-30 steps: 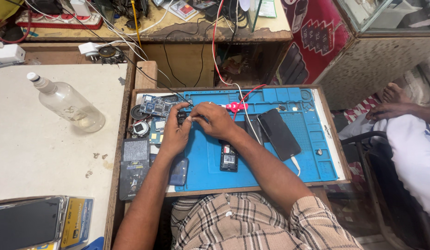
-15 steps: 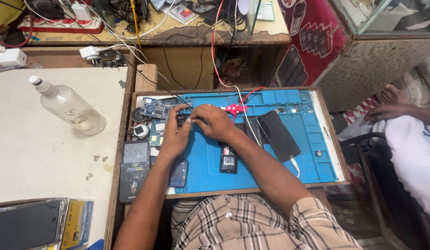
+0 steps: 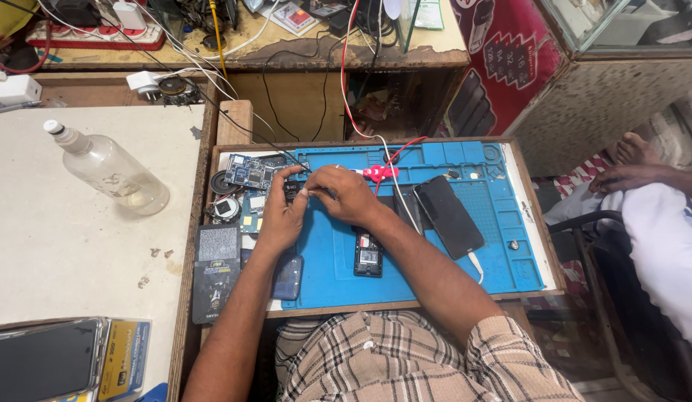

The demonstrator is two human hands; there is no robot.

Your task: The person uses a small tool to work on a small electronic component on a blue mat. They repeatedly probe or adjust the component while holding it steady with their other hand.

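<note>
Left hand (image 3: 280, 216): fingers curled narrow, pressing a small dark component (image 3: 292, 190) onto blue work mat (image 3: 502, 246), near its upper left corner. Right hand (image 3: 346, 195): pinched shut on thin tool at the same component; tool mostly hidden. Blue circuit board (image 3: 249, 172) just beside. Opened phone (image 3: 368, 257) below right wrist; black phone (image 3: 448, 217) to right. Clear bottle (image 3: 107, 170) lying on left table (image 3: 55, 253).

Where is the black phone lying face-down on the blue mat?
Head view: the black phone lies right of centre on the blue mat, beside the right hand.
</note>
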